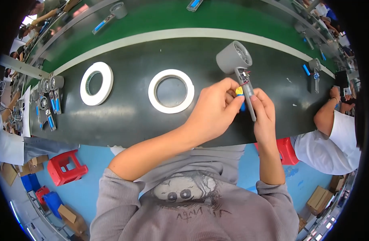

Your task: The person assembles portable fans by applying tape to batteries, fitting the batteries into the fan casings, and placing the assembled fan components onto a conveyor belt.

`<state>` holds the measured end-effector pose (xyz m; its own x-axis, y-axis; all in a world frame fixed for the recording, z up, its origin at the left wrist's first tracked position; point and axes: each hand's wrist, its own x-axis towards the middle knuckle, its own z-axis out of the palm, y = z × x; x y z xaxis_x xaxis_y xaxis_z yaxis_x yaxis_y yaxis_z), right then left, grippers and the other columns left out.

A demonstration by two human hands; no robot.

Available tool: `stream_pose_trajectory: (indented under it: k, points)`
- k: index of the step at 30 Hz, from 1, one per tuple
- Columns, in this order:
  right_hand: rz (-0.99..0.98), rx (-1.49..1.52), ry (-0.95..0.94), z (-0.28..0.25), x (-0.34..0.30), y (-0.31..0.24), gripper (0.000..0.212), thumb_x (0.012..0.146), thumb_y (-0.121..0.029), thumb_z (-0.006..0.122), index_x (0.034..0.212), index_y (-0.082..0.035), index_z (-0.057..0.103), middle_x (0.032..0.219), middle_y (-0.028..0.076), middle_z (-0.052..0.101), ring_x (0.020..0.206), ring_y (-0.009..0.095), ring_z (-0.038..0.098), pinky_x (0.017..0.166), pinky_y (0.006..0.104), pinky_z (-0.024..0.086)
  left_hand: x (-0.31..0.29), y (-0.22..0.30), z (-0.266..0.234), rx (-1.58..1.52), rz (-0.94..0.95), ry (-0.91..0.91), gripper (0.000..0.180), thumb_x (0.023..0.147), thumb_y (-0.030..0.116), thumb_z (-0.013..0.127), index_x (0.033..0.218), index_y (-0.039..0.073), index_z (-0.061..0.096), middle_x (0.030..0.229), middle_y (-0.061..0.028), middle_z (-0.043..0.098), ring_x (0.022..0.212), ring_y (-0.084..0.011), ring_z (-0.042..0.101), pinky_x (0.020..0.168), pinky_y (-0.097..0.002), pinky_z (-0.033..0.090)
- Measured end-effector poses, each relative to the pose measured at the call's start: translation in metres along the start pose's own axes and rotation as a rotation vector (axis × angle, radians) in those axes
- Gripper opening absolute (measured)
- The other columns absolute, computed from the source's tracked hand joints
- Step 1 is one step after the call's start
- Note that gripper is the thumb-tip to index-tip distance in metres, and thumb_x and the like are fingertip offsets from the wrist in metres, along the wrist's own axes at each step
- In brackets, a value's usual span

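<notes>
A grey handheld fan (229,59) lies tilted in front of me, its round head at the far end and its opened handle toward me. A small circuit board (243,74) with thin red wires shows inside the handle. My right hand (265,114) grips the lower handle from the right side. Between the thumb and fingers of my left hand (214,107) is a blue battery with a yellow end (239,91), held just left of the handle. The fingers partly hide the battery.
Two white tape rolls (171,106) (84,86) lie flat on the dark table (132,124). Several fan parts (52,98) cluster at the left end. Beyond the pale strip is a green conveyor belt (160,20) carrying parts. A co-worker's arm (327,112) reaches in at right; red stools (66,166) stand below.
</notes>
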<state>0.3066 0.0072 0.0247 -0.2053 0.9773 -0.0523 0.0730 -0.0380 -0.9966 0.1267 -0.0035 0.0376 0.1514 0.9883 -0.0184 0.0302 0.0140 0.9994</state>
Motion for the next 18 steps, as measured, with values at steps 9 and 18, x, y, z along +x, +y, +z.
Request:
stream_pose_trajectory:
  k: [9, 18]
  points:
    - [-0.583, -0.617, 0.089, -0.010, -0.009, 0.032, 0.024, 0.074, -0.009, 0.079, 0.095, -0.004, 0.069, 0.104, 0.010, 0.064, 0.092, 0.026, 0.060, 0.089, 0.0389, 0.044, -0.010, -0.036, -0.018, -0.452, -0.465, -0.115, 0.040, 0.103, 0.013, 0.058, 0.137, -0.007, 0.049, 0.091, -0.0058, 0.066, 0.074, -0.0113, 0.058, 0.070, -0.0279, 0.048]
    - [-0.788, -0.610, -0.268, -0.012, -0.006, 0.030, 0.029, 0.072, 0.001, 0.078, 0.099, -0.005, 0.073, 0.086, 0.004, 0.067, 0.069, 0.018, 0.056, 0.071, 0.0323, 0.045, -0.014, -0.022, -0.020, -0.247, -0.393, -0.059, 0.044, 0.103, 0.017, 0.067, 0.134, -0.006, 0.047, 0.091, -0.0051, 0.066, 0.075, -0.0091, 0.058, 0.066, -0.0252, 0.047]
